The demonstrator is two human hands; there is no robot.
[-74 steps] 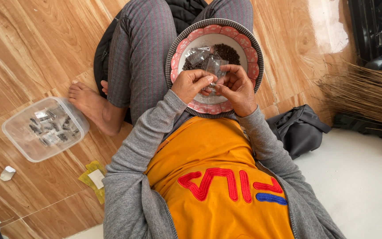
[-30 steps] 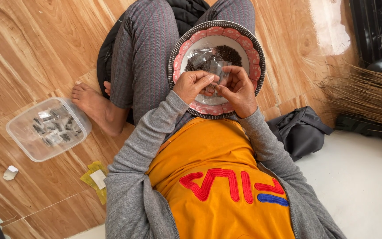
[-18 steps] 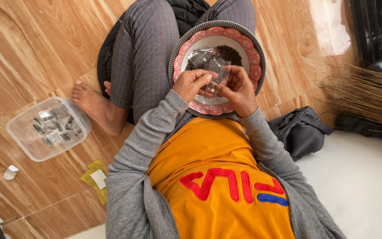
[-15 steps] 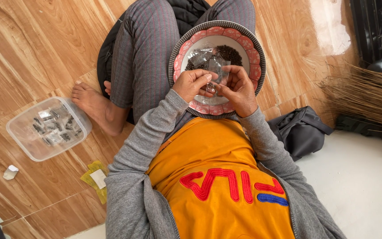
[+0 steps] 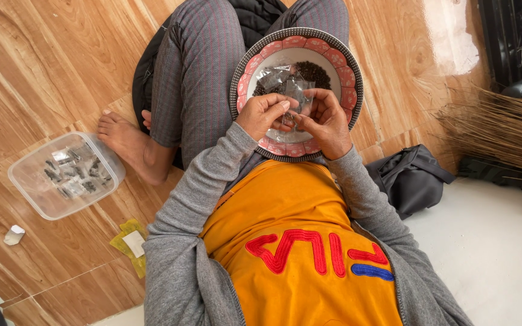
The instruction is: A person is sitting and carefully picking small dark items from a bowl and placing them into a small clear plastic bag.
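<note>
Both hands meet over the patterned bowl (image 5: 345, 66) resting on my lap, and I take that bowl as my landmark. My left hand (image 5: 265, 115) sits at the bowl's near left rim, fingers curled and pinching the edge of a small clear plastic packet (image 5: 294, 96). My right hand (image 5: 324, 121) sits at the near right rim, its fingertips pressed together on the same packet. Dark seeds (image 5: 314, 71) lie heaped in the far side of the bowl, beyond the packet. Well left of the bowl, on the wooden floor (image 5: 43, 66), stands a clear plastic tub (image 5: 28, 181) of filled packets. Right of the bowl lies a dark bag (image 5: 409, 178).
</note>
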